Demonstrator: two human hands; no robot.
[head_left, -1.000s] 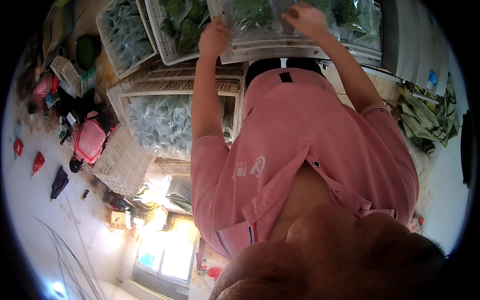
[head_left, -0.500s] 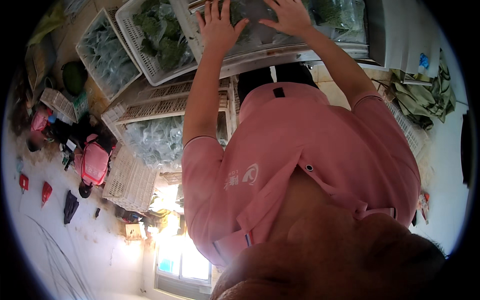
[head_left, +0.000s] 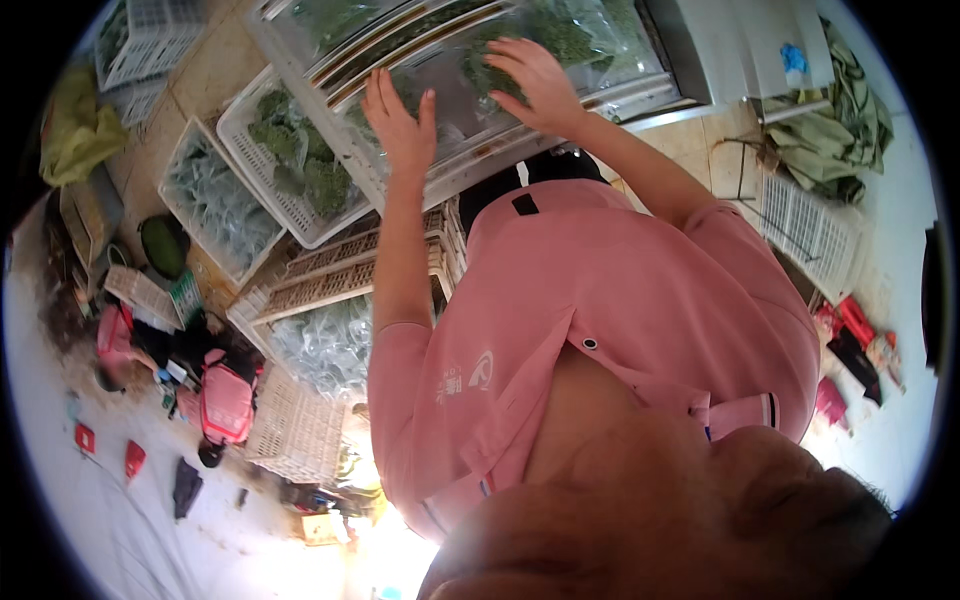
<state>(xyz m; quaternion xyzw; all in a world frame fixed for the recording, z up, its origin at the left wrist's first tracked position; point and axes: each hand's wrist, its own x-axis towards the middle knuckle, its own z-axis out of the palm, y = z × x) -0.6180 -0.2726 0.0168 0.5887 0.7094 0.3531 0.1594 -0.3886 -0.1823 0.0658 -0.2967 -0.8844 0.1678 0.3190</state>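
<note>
Both hands are over the shallow metal bed (head_left: 438, 78) of a machine that looks like a vacuum sealer, with long bars along its edges. My left hand (head_left: 402, 130) is open, fingers spread, at the left of the bed beside a clear bag; whether it touches the bag I cannot tell. My right hand (head_left: 543, 92), also open with fingers loosely bent, lies at a clear plastic bag of green vegetables (head_left: 570, 35). Nothing shows gripped in either hand. More bagged greens (head_left: 330, 22) lie beyond the bars at the far left.
A white crate of bagged greens (head_left: 290, 215) and a crate of clear bags (head_left: 195, 190) stand left. More bags (head_left: 335, 345) fill a crate near my left arm. Two people in pink (head_left: 228, 400) work farther left. Green cloth (head_left: 835, 140) lies right.
The view has tilted, so more of the machine's far side shows. My hands sit lower in the picture, and the right hand's fingers now rest over the bagged greens.
</note>
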